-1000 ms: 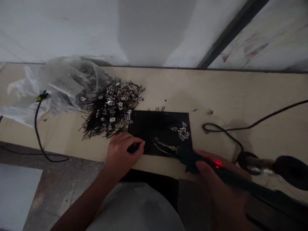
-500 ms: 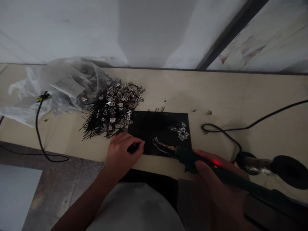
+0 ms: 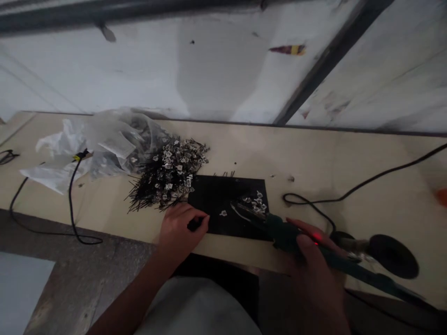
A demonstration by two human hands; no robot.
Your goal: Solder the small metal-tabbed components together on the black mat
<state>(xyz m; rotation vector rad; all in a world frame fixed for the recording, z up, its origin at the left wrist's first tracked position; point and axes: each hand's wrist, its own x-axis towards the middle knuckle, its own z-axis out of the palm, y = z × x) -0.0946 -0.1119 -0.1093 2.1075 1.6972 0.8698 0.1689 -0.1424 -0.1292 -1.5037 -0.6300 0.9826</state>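
Note:
My right hand (image 3: 314,256) grips a dark green soldering iron (image 3: 288,232) with a red light on its body. The iron's tip and a thin curved solder feed tube (image 3: 240,212) hang over a black mat (image 3: 220,228). A single small metal tab (image 3: 223,213) lies on the mat, left of the tip. My left hand (image 3: 183,225) rests at the mat's left edge, thumb and finger pinched together; whatever is between them is too dark to make out. Several metal tabs (image 3: 258,204) are clustered at the mat's right side, partly behind the iron.
A heap of metal tabs with black wires (image 3: 167,172) lies behind my left hand, spilling from a clear plastic bag (image 3: 118,139). A black cable (image 3: 324,201) and a solder spool (image 3: 394,256) are at the right. Another cable (image 3: 71,195) hangs over the table's front edge.
The soldering iron's tip has moved right, away from the single metal tab, which now lies apart from it. My left hand keeps its pinch. The camera view has tilted upward.

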